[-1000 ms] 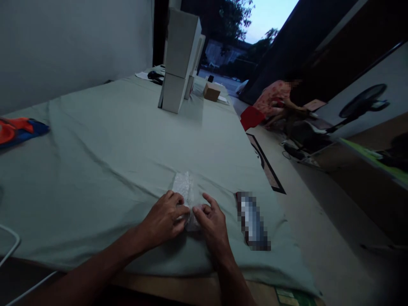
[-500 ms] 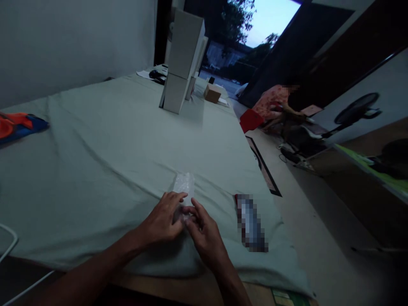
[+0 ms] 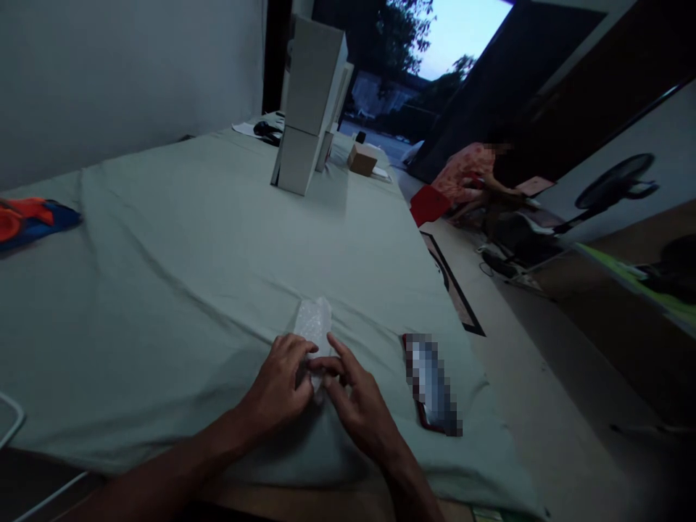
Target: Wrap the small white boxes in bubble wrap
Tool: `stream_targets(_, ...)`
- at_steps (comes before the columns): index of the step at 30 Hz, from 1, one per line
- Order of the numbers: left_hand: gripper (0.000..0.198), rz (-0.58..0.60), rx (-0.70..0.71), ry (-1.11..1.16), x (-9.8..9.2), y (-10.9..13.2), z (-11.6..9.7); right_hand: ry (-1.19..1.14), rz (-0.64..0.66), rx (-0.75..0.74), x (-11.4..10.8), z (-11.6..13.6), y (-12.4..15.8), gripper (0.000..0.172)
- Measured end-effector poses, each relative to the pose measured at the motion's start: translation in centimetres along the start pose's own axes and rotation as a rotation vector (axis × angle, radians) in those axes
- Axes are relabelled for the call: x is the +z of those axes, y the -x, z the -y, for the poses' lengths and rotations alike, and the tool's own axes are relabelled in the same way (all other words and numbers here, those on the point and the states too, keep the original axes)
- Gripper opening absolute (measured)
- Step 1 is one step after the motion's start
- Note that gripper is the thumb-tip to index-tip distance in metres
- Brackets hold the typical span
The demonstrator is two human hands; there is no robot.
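Wrists (image 3: 243,424) angled inward; left hand (image 3: 278,380), right hand (image 3: 353,395) half-curled at translucent wrap (image 3: 314,320), grip unclear.

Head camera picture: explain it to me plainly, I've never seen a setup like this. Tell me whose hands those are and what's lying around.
There is no machine here. The camera sits on a person's head, looking forward and down, so the left hand and right hand are the wearer's own. Both are at a crinkled, translucent packet, with their fingers around its near end; whether they grip or only touch it is hard to tell.

The packet lies on a pale green cloth. To its right is a red-edged object with a pixelated face. Farther off stand tall white boxes and a small brown box; an orange and blue item lies at far left. Another person sits in the background.
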State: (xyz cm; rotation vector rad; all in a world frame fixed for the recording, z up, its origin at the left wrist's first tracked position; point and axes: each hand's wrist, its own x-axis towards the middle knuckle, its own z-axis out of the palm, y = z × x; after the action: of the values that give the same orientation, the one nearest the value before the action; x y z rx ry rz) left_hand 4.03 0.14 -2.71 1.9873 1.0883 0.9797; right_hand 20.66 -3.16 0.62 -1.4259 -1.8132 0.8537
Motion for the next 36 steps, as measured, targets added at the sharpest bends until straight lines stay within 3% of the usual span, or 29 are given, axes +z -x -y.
stream_targets(4, 0.037, 0.020, -0.010, -0.017, 0.0, -0.1, -0.1, -0.038, -0.167, 0.082, -0.5, -0.6, -0.5, 0.040)
stream_targets(10, 0.039, -0.033, -0.031, 0.038, 0.0, 0.0, 0.0, 0.311, -0.067, -0.190, 1.4, -0.8, 0.3, 0.063)
stream_targets(13, 0.035, -0.039, -0.070, 0.064, -0.2, -0.1, -0.3, 0.463, -0.057, -0.222, 1.9, -0.8, 0.3, 0.072)
stream_targets(16, 0.027, -0.041, -0.110, 0.063, -0.2, -0.2, -0.5, 0.496, -0.020, -0.236, 1.4, -0.4, 0.3, 0.082)
stream_targets(19, 0.027, -0.025, -0.103, 0.050, 0.0, -0.1, -0.5, 0.381, 0.060, -0.230, 0.4, 0.0, 0.2, 0.082)
stream_targets(22, 0.032, -0.010, -0.080, 0.024, 0.3, 0.0, -0.2, 0.167, 0.039, -0.080, -0.7, -0.7, -0.2, 0.068)
stream_targets(25, 0.036, -0.012, -0.053, 0.012, 0.5, 0.1, 0.1, -0.075, -0.136, 0.269, -1.4, -2.2, -1.3, 0.046)
stream_targets(28, 0.035, -0.029, -0.037, 0.012, 0.5, 0.1, 0.2, -0.276, -0.197, 0.514, -1.4, -3.3, -2.6, 0.047)
stream_targets(32, 0.035, -0.037, -0.027, 0.006, 0.4, 0.1, 0.0, -0.374, -0.139, 0.583, -1.0, -3.2, -4.0, 0.056)
stream_targets(36, 0.035, -0.027, -0.036, -0.004, 0.4, 0.1, -0.1, -0.437, -0.035, 0.588, -0.5, -3.0, -5.2, 0.053)
